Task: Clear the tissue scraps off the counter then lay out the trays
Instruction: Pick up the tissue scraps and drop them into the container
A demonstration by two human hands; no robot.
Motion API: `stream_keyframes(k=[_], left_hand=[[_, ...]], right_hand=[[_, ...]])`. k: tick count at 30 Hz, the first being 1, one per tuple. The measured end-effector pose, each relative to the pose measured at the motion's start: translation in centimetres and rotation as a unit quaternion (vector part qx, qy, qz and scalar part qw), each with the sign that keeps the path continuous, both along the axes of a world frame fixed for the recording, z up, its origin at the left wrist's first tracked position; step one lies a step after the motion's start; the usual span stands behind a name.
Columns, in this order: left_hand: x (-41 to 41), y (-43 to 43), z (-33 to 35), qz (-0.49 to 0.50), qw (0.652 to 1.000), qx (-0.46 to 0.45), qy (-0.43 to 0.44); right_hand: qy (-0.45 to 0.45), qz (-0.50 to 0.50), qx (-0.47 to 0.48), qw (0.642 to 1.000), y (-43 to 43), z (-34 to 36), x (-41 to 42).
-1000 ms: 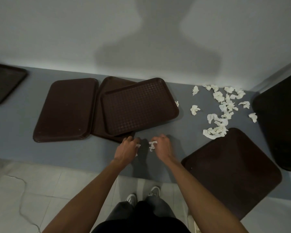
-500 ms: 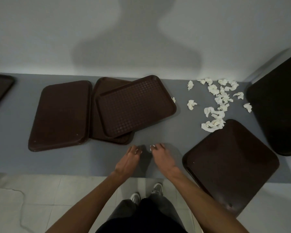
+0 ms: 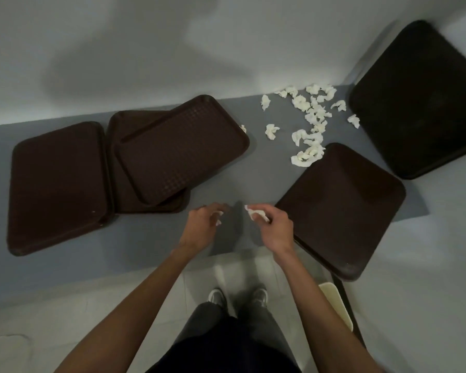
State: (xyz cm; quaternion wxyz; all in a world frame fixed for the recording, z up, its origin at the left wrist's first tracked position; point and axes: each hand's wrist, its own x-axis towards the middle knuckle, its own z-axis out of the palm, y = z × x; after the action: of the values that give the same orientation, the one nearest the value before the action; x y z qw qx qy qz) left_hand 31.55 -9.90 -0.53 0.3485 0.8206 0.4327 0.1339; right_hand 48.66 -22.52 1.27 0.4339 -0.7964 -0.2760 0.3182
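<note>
The grey counter ran along the wall, with brown trays strewn across it. At the front edge the left hand curled round a small scrap while the right hand pinched a white tissue piece. The loose tissue scraps lay heaped at the back, touching the angled tray.

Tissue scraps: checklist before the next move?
1. Grip of right hand on held scrap: ok, pinched.
2. Grip of left hand on white bits: ok, though blurred.
3. Is the scrap pile off the counter: not ok, it lies by the wall.
4. Is the lone scrap at the textured tray corner collected: not ok.
5. Is the near-right tray fully on the counter: not ok, it overhangs the front edge.
6. Place to dump scraps: cannot tell.
</note>
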Motion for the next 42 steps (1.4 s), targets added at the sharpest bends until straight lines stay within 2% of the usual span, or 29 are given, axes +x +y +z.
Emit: stream_keyframes(k=[5,9,18,22,26,30,34,42], left_hand=[[2.7,-4.4,2.6,0.028,0.998,-0.046,-0.024],[5.6,-8.8,4.4,0.032,0.995,-0.084,-0.041],[13.4,-23.9,5.7,0.057,0.984,-0.107,-0.128],[16.2,-31.1,4.5,0.04,0.981,-0.137,-0.131],[18.4,-36.8,2.6,0.034,0.984,-0.138,-0.112],[20.4,-40.5,-0.6,0.016,0.984,-0.157,-0.087],[22.5,-42.9,-5.0,-0.017,0.987,-0.151,-0.057],[25.3,-45.5,-19.8,-0.048,0.985,-0.165,0.033]], right_hand=[[0.01,-0.068,0.036,0.997,-5.3,3.5,2.0],[-0.017,-0.066,0.053,0.996,-10.5,4.4,4.6],[-0.043,-0.061,0.073,0.995,-25.4,3.0,13.4],[-0.037,-0.1,0.065,0.992,-32.2,1.3,16.2],[-0.033,-0.181,0.065,0.981,-37.6,-0.5,17.8],[-0.027,-0.229,0.024,0.973,-41.7,-4.8,19.3],[-0.009,-0.242,-0.036,0.969,-44.7,-12.2,20.5],[0.0,-0.224,-0.086,0.971,-47.5,-30.1,21.1]])
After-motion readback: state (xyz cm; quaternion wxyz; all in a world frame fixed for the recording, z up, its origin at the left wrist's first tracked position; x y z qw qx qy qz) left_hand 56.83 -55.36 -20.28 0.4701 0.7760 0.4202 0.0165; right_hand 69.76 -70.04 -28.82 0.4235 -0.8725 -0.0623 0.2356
